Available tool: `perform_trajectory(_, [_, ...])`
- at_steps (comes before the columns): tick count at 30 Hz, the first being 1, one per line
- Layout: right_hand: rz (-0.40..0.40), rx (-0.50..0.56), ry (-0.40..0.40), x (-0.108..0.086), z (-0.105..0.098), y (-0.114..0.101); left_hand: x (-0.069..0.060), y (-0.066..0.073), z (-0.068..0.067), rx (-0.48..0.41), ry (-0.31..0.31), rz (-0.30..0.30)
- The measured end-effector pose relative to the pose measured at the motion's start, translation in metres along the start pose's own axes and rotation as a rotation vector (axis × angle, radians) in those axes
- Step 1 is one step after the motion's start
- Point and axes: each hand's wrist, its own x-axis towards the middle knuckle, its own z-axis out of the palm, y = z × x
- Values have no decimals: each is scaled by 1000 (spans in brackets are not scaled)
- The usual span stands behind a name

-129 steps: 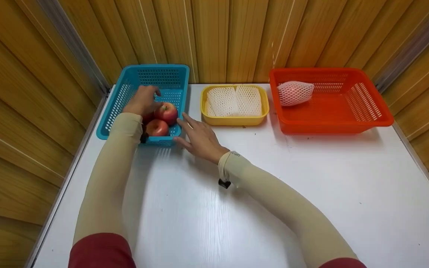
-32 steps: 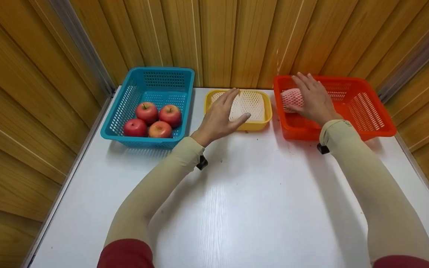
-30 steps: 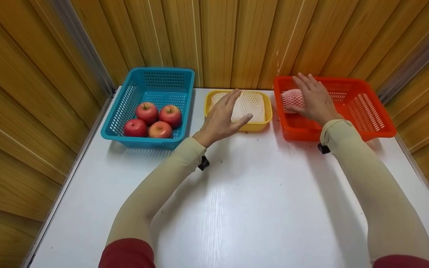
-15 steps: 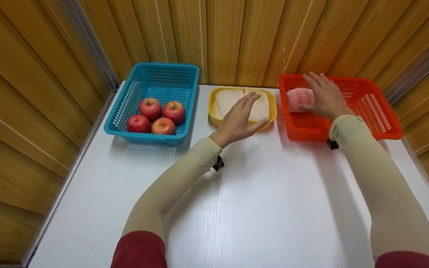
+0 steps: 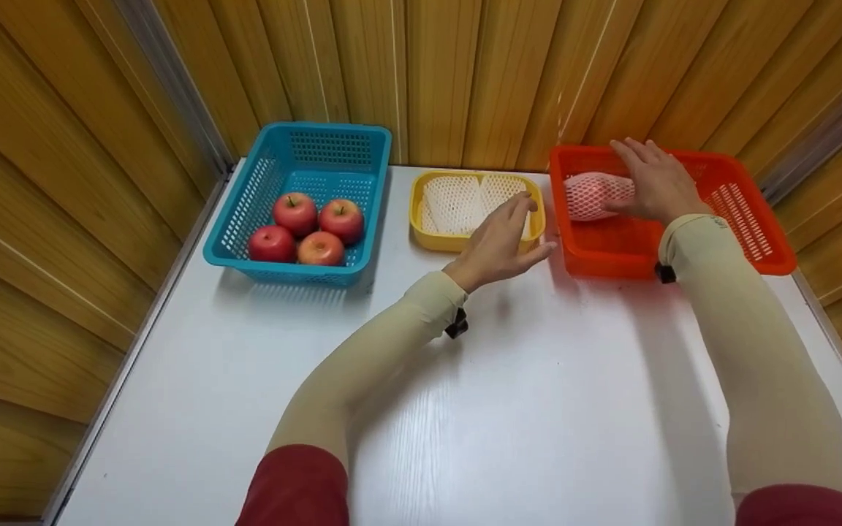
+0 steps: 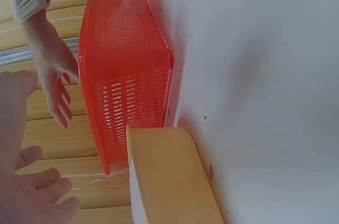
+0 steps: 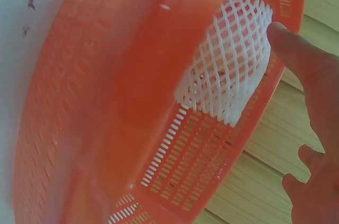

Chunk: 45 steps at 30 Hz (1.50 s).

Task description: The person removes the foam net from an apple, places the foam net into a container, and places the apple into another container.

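Observation:
My left hand (image 5: 498, 245) hovers over the front right of a yellow basket (image 5: 439, 242), fingers extended and thumb apart, holding nothing. Two white foam net sleeves (image 5: 452, 204) lie side by side in that basket, partly behind the hand. My right hand (image 5: 658, 183) is above an orange-red basket (image 5: 611, 264) with spread fingers. Under its thumb lies a round red, apple-like fruit in a white foam net (image 5: 590, 196). In the right wrist view the thumb is at the end of the netted fruit (image 7: 228, 60); whether it touches, I cannot tell.
At the left a blue basket (image 5: 286, 269) holds several red apples (image 5: 321, 249) gathered toward its front. All the baskets stand along the back of a white table (image 5: 538, 409), before wood-panelled walls (image 5: 443, 80).
Earlier, my left hand was inside the blue basket and my right at its rim. Both later moved right; in the last second the left slid right across the yellow basket, the right slightly right.

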Motion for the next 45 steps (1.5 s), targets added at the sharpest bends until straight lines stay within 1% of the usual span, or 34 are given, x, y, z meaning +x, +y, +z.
perform_trajectory(4, [4,-9,1,4,-4,0,8,4,9,-12,-35,0])
perform_trajectory(6, [3,-18,3,7,-4,-2,11,5,12,-11,-53,-9])
perform_trajectory(10, [-3,-20,-4,10,-1,-4,12,5,19,14,-91,-43])
perform_trajectory(14, [11,-13,-6,8,0,0,14,6,24,30,-127,-78])
perform_trajectory(19, [7,-27,-12,9,-3,3,17,8,28,42,-140,-100])
perform_trajectory(23, [-2,-27,-27,12,-3,4,19,12,32,26,-176,-130])
perform_trajectory(27, [6,-20,-39,13,-2,2,22,17,37,8,-212,-153])
perform_trajectory(31, [19,-9,-66,17,0,-1,26,18,43,34,-226,-152])
perform_trajectory(34, [18,3,-86,23,2,-5,27,18,46,38,-230,-179])
perform_trajectory(39, [17,1,-114,29,3,-9,28,19,48,5,-245,-232])
perform_trajectory(45, [59,-2,-171,32,0,-9,31,22,50,21,-270,-241])
